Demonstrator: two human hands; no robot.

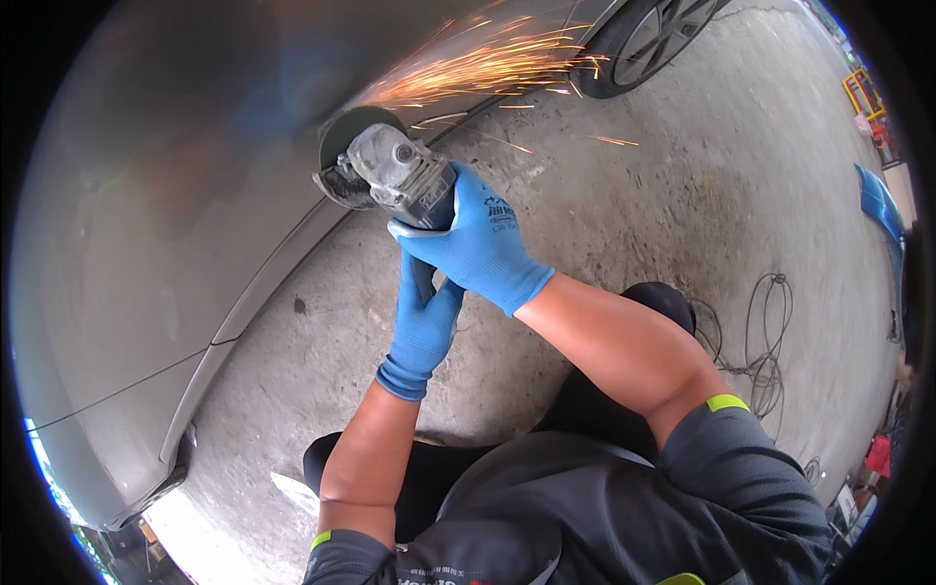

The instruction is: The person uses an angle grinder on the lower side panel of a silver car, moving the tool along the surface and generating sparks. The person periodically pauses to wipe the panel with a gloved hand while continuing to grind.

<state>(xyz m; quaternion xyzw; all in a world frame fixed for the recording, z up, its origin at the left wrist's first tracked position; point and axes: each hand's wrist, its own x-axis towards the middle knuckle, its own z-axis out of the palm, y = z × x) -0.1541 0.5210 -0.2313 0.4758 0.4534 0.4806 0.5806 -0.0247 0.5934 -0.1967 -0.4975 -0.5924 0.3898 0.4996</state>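
An angle grinder (398,168) with a dusty grey head is in my blue-gloved hands. My right hand (480,237) is wrapped round its body just behind the head. Below it, my left hand (425,317) grips the rear of the grinder, with its fingers partly hidden. The dark disc (341,132) meets the grey-brown car side panel (224,146) above the lower sill. Orange sparks (478,76) stream from the contact point to the upper right. The disc guard (343,187) sits on the side nearest the sill.
A car wheel (648,44) stands at the top right, in the path of the sparks. A loosely coiled dark cable (767,341) lies on the concrete floor (604,210) to the right. At the far right edge are a blue curved panel (880,202) and a yellow frame (863,95).
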